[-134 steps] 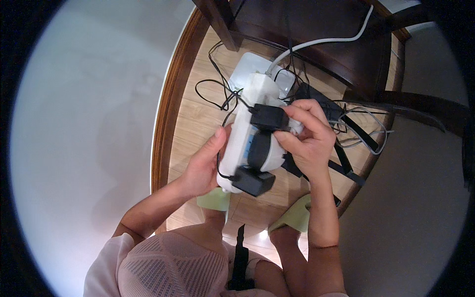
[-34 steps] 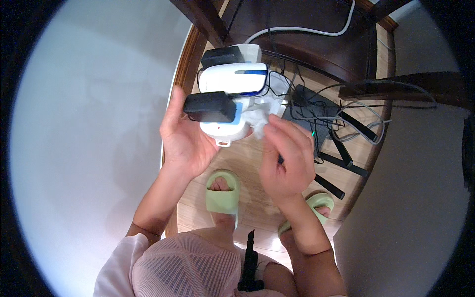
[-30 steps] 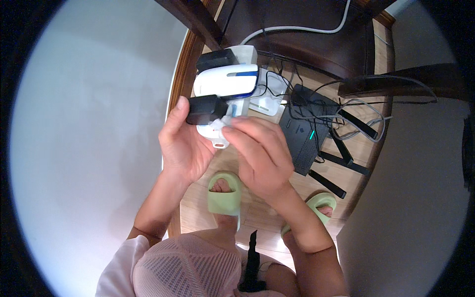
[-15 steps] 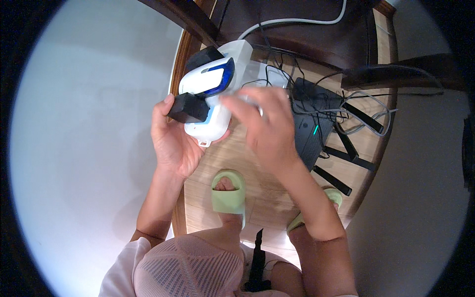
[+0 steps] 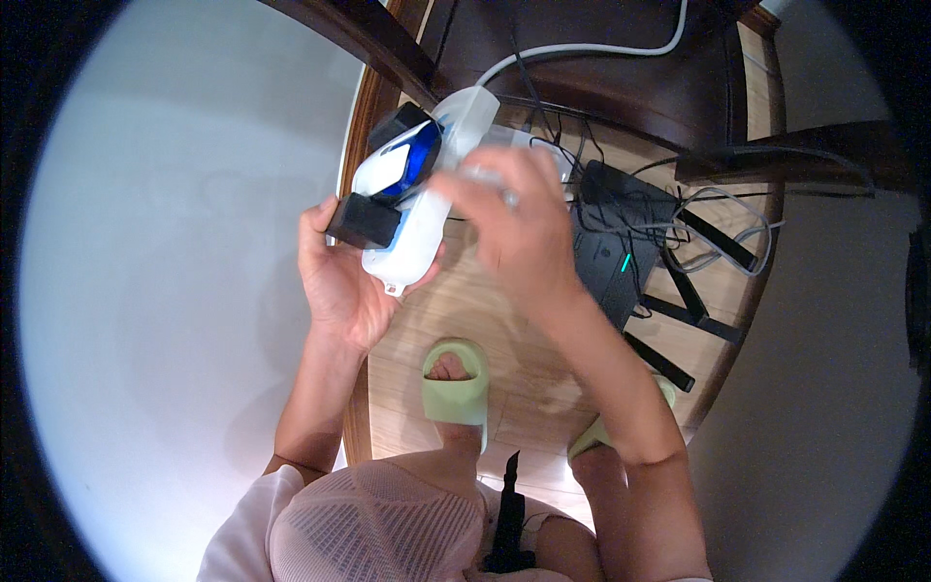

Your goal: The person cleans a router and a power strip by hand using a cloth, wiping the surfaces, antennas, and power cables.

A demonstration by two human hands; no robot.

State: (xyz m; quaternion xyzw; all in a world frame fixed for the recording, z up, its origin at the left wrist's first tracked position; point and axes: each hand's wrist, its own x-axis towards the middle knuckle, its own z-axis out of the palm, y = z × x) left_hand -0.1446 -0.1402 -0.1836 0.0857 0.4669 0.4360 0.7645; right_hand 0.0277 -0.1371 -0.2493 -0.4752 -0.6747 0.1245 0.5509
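My left hand (image 5: 339, 276) grips the lower end of a white power strip (image 5: 412, 242) from below, its thumb against a black power adapter (image 5: 366, 221) plugged in there. Above that adapter sits a white plug-in device with a glossy blue side (image 5: 398, 165), tilted on the strip. A second black adapter (image 5: 396, 124) is farther up, partly hidden. My right hand (image 5: 524, 218) is beside the strip on its right, fingers bent and blurred by motion. Something small and pale shows between its fingers; I cannot make out what it is.
A white cable (image 5: 582, 48) runs from the strip's far end past a dark wooden chair (image 5: 601, 87). On the floor at right lies a black router (image 5: 606, 262) with several antennas, under tangled cables (image 5: 630, 209). A wall (image 5: 175, 272) stands close on the left. Green slippers (image 5: 456, 393) are below.
The white and blue device has tilted and shifted slightly on the strip, showing more of its blue side. My right hand stays beside it, moving a little. The view has shifted slightly.
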